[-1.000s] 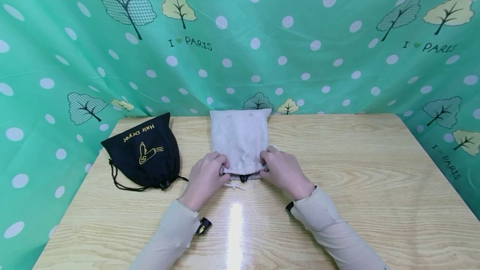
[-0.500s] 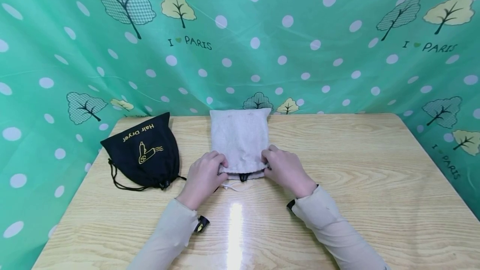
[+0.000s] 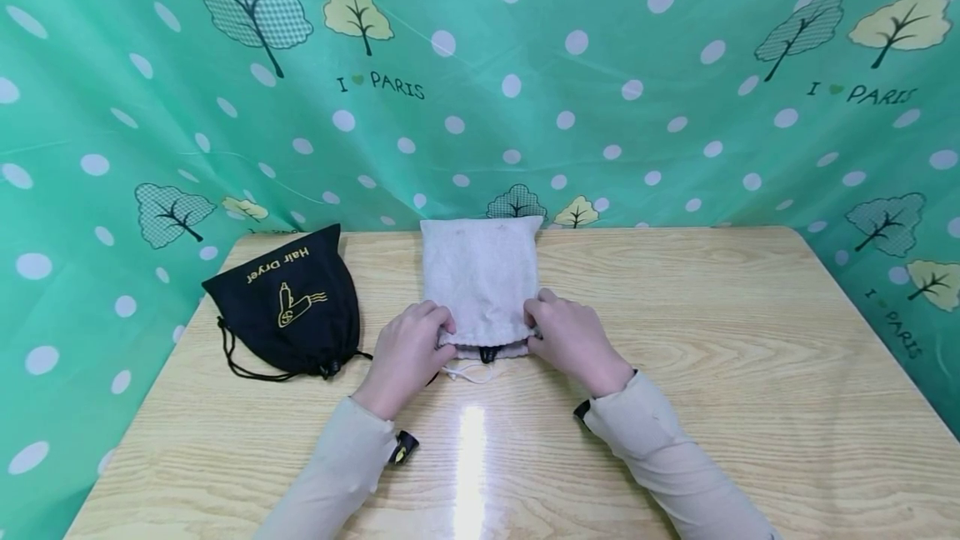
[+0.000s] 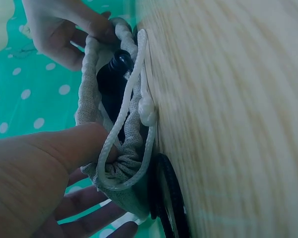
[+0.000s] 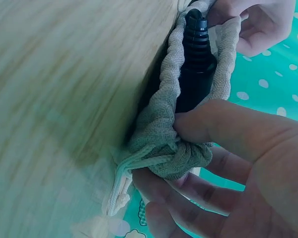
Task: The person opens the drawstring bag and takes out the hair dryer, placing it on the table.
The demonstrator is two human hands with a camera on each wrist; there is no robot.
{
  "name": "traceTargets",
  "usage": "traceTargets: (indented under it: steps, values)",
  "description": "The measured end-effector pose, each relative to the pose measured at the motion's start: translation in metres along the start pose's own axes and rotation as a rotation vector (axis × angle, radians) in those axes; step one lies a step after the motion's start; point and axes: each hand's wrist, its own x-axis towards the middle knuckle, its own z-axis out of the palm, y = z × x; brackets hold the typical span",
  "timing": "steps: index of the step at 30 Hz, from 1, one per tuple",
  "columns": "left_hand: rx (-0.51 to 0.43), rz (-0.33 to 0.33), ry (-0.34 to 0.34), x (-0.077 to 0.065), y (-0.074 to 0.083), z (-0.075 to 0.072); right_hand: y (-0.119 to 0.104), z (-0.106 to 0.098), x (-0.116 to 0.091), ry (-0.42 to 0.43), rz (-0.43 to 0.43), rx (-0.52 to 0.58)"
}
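A light grey drawstring bag (image 3: 482,273) lies on the table with its gathered mouth facing me, parted. My left hand (image 3: 408,348) pinches the left end of the mouth between thumb and fingers. At the opposite end, my right hand (image 3: 573,340) pinches the gathered cloth the same way. Inside the bag shows a black object with a ribbed, tapering end (image 5: 196,39); the rest of it is hidden by the cloth. A white drawstring (image 4: 111,144) loops out at the left end, close to my left thumb.
Left of the grey bag lies a black drawstring bag (image 3: 300,307) with gold "Hair Dryer" lettering; its black cord (image 3: 247,373) trails on the wooden table (image 3: 712,340). A green dotted cloth (image 3: 630,132) hangs behind and at both sides.
Both hands keep their pinch on the bag's mouth. They have spread it slightly wider, with the right hand shifting a little right. The white drawstring loop in front has changed shape.
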Motion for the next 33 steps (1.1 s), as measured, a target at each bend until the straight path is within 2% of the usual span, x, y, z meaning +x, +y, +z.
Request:
traceTargets:
  steps: [11,21,33]
  values:
    - [0.021,-0.01,-0.02,-0.0001,0.0003,-0.0011,-0.0001,-0.0003,0.0004,-0.018,0.001,-0.002]
    - [0.017,0.006,-0.006,-0.0002,-0.0009,-0.0003,0.0008,-0.0001,-0.0002,0.015,-0.008,-0.006]
    - [0.043,0.009,-0.018,0.0002,-0.003,-0.0015,0.0039,-0.0022,-0.0001,0.005,-0.01,-0.001]
